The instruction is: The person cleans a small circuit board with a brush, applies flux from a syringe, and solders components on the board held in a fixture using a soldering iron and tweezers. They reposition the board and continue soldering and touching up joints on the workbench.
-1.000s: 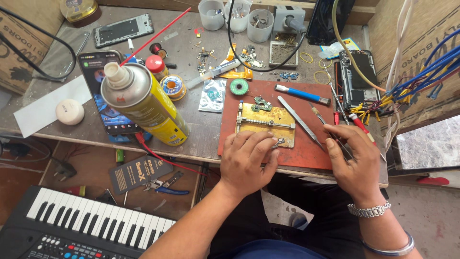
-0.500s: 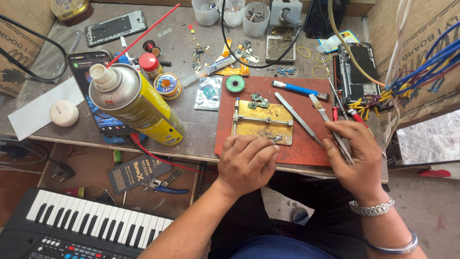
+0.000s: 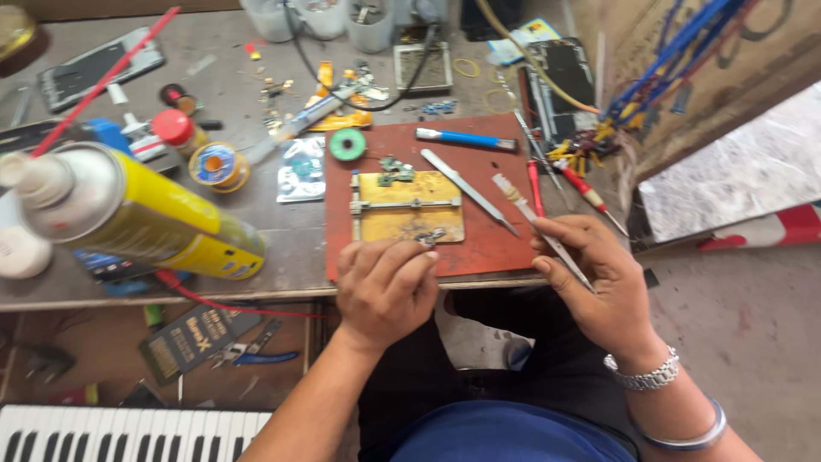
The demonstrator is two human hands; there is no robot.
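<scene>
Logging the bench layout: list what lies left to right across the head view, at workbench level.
Yellow spray can → solder spool → green tape roll → yellow board holder with left hand at its near edge → tweezers → right hand holding a thin tool.

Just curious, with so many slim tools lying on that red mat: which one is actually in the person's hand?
The thin white-tipped tool, pinched in the right hand. The blue-handled tool, the metal tweezers and the red-handled screwdriver lie untouched on the mat.

Left hand [image 3: 383, 287] curled — right hand [image 3: 599, 282] pinching
</scene>
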